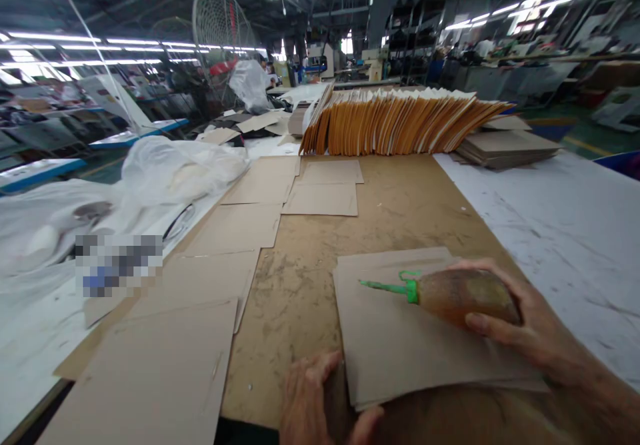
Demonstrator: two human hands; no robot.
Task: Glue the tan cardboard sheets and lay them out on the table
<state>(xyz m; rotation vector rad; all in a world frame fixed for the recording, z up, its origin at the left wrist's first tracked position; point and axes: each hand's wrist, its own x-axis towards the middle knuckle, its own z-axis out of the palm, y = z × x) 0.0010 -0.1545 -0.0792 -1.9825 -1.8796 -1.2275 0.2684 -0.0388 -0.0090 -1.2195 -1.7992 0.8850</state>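
My right hand point(525, 318) is wrapped round an amber glue bottle point(460, 297) with a green cap and a long green nozzle. The bottle lies nearly level above a small stack of grey-brown cardboard sheets point(395, 345), its tip pointing left. At the stack's lower left corner is my left hand point(315, 398), thumb and fingers apart and holding nothing; whether it touches the sheets I cannot tell. Left of it, several cardboard pieces point(165, 358) lie overlapping in a row, with thin glossy lines on some. Two smaller pieces point(320, 198) lie farther back.
A brown board point(410, 198) covers the table's middle. Across its far end stands a long row of upright orange-brown folded sheets point(390, 122). More cardboard is stacked point(510, 146) at the right back. Clear plastic bags point(180, 165) lie left. A large fan point(223, 18) stands behind.
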